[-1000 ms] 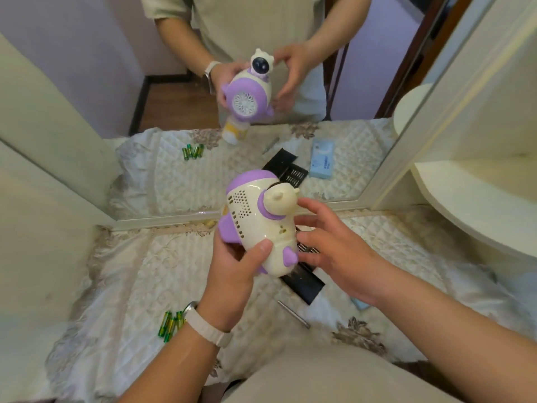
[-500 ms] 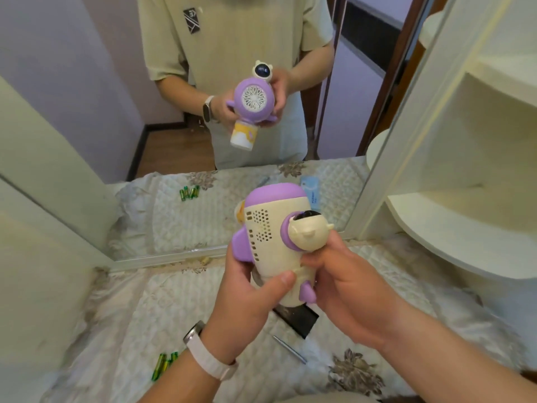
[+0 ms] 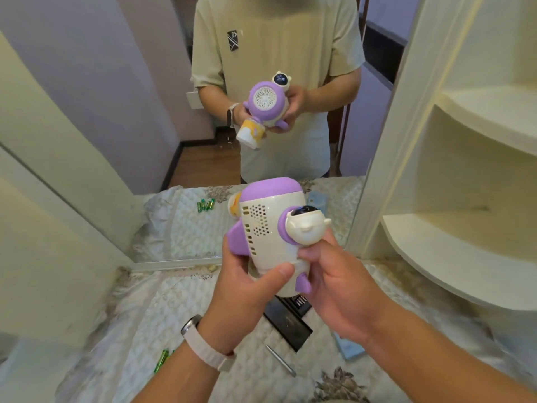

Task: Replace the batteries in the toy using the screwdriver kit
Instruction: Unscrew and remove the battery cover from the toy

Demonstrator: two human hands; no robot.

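A cream and purple toy [image 3: 268, 225] with a small astronaut head is held up in front of a mirror. My left hand [image 3: 244, 289] grips its body from below, thumb across the cream shell. My right hand [image 3: 334, 289] holds the toy's lower right side, fingers just under the head. Below the toy lies the black screwdriver kit case [image 3: 287, 324] on the quilted cloth. A thin silver screwdriver [image 3: 280, 360] lies in front of the case. Green batteries [image 3: 162, 360] lie at the lower left, partly hidden by my left wrist.
The mirror [image 3: 174, 112] stands right behind the quilted surface [image 3: 162, 303] and reflects me, the toy and the batteries. A cream corner shelf unit [image 3: 465, 184] rises at the right. A light blue flat box [image 3: 350, 349] pokes out under my right forearm.
My view has tilted upward, so more of the mirror shows. Both hands have lifted the toy higher and closer. My right hand went from open beside the toy to gripping it.
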